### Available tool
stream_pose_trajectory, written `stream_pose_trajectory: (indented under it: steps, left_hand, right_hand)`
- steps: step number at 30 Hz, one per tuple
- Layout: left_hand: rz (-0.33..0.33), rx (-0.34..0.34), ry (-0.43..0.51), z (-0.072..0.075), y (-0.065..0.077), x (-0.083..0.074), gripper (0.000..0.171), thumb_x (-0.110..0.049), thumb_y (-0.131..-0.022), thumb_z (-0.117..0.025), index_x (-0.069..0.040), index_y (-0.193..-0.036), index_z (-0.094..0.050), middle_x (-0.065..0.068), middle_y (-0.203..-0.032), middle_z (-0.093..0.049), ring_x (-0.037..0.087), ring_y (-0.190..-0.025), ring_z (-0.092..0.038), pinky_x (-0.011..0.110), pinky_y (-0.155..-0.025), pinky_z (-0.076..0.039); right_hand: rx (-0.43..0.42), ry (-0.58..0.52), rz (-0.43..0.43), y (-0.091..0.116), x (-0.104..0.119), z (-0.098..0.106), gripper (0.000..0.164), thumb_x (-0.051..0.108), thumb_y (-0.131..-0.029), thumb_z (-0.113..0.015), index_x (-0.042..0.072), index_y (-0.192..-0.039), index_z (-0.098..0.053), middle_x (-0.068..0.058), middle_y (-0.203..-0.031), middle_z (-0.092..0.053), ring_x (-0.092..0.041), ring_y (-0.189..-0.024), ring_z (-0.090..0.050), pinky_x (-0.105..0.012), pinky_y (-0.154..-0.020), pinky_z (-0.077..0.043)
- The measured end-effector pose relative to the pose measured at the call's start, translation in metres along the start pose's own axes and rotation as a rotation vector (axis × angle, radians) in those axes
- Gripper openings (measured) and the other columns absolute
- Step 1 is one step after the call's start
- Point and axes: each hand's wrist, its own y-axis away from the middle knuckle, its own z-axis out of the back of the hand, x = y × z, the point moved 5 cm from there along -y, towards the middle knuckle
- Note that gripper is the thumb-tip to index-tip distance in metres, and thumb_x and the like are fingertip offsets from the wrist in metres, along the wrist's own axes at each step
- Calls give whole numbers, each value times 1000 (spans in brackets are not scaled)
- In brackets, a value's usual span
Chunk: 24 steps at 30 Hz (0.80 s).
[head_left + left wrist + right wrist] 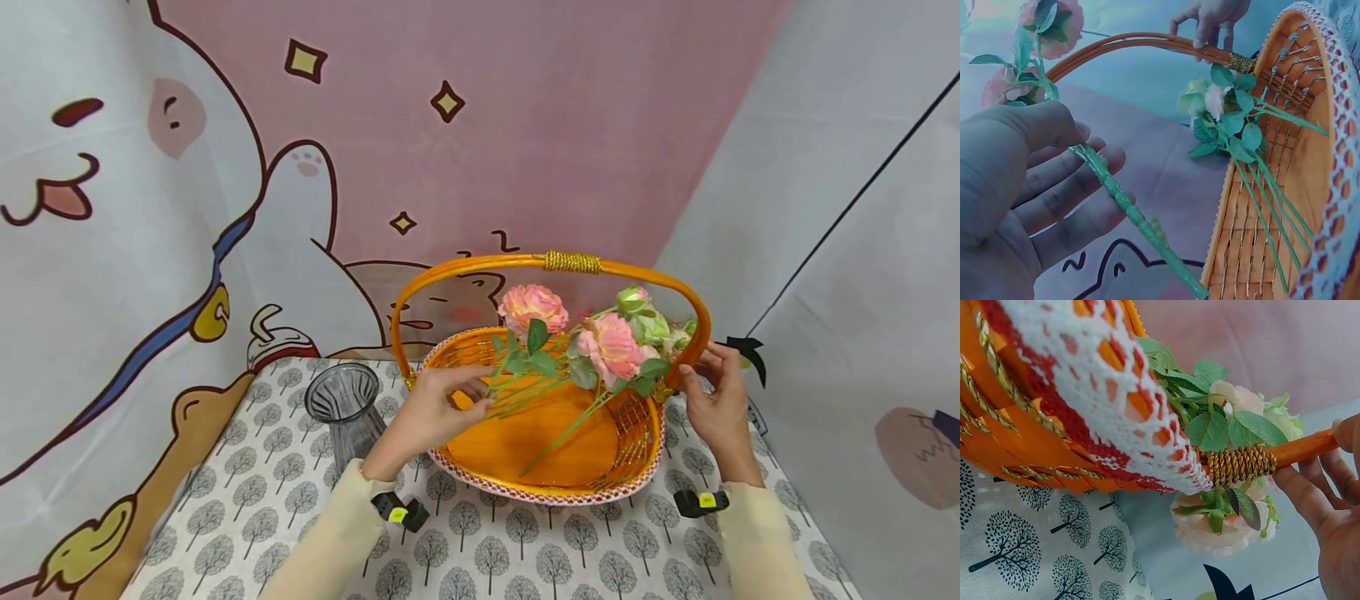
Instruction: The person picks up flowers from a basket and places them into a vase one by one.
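My left hand (438, 410) pinches the green stem (1141, 222) of a pink flower (534, 308) between thumb and fingertips, over the left part of an orange woven basket (647, 442). In the left wrist view the stem slants down toward the basket's rim. At the right end, my right hand (716, 400) holds the basket's arched handle (1304, 448), just above its gold cord binding (1242, 466). Inside the basket's right side lean several flowers, among them a pink one (611, 346) and a pale green one (651, 327), their stems across the basket floor.
A grey ribbed glass vase (345, 408) stands left of the basket, partly behind my left forearm. The table is covered with a tree-print cloth (465, 521). A curtain with cartoon figures (525, 142) hangs close behind the basket and on both sides.
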Motion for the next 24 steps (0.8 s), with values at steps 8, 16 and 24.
stream_pose_trajectory:
  steps: [8, 16, 24]
  left_hand:
    - [-2, -143, 69, 28, 23, 4, 42, -4, -90, -77, -7, -131, -69, 5, -98, -79, 16, -85, -75, 25, -58, -60]
    - [-14, -319, -34, 68, 39, 1, 41, -3, -87, -80, -4, -127, -71, 8, -94, -80, 16, -80, -76, 22, -60, -59]
    - [72, -471, -23, 103, 49, 5, 42, 0, -88, -78, -2, -129, -70, 14, -97, -79, -2, -81, -71, 19, -62, -59]
  right_hand:
    - [-3, -29, 38, 1, 0, -1, 49, 6, -104, -57, 13, -150, -41, -20, -126, -64, 17, -103, -54, 1, -71, -47]
    - [-9, -26, 49, -1, 1, -2, 48, 5, -104, -56, 11, -149, -41, -21, -125, -64, 18, -103, -53, 1, -72, -47]
    - [-19, -18, 54, -1, 1, -1, 48, 4, -104, -57, 10, -149, -42, -20, -123, -64, 17, -102, -54, 1, -72, -47]
